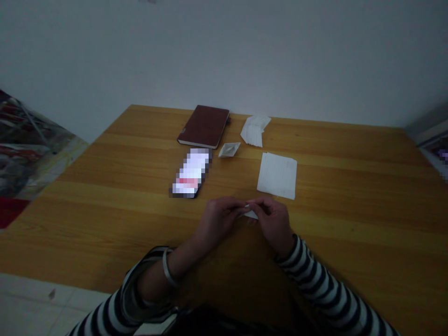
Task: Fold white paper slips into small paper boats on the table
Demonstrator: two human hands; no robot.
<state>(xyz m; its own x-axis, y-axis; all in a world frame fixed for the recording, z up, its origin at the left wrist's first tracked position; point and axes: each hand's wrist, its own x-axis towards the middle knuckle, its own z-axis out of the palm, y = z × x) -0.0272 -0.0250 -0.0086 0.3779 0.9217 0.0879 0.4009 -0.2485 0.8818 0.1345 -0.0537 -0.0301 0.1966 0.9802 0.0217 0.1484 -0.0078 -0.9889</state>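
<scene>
Near the front middle of the table, my left hand (pixel 220 215) and my right hand (pixel 275 221) meet over a small piece of white paper (pixel 251 214). Both hands are closed, thumbs and fingertips pinching the paper between them. Fingers cover most of it, so its folds cannot be made out. Just beyond my right hand lies a flat sheet of lined paper (pixel 277 176). A small folded paper shape (pixel 229 149) sits farther off, between the phone and a fanned pile of paper pieces (pixel 255 129).
A phone (pixel 192 172) with a lit, blurred screen lies left of the papers. Behind it rests a dark red notebook (pixel 206 126). The wooden table (pixel 350 186) reaches a pale wall (pixel 245 56) at the back. Cluttered items (pixel 21 135) stand beyond the left edge.
</scene>
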